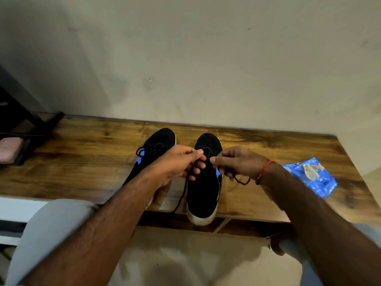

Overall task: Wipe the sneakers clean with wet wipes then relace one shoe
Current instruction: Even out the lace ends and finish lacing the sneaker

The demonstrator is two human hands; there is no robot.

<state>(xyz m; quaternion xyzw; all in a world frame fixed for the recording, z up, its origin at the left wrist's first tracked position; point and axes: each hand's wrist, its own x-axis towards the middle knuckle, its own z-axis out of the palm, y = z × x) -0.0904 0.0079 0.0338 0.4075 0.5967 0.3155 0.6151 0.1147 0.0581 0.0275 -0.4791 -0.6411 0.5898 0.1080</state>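
Left hand (177, 164) and right hand (235, 162): each grip pinched shut on the lace (181, 195) above the right shoe (203, 188). Step judged: relacing. Next move calls for threading an eyelet. Shoe on counter (82, 162), heel overhanging near edge, toe toward wall. Wipes pack (321, 182) right.

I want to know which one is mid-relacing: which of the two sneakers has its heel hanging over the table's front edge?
The right sneaker, under both hands; its pale heel juts past the table edge. The left sneaker is largely hidden by the left forearm.
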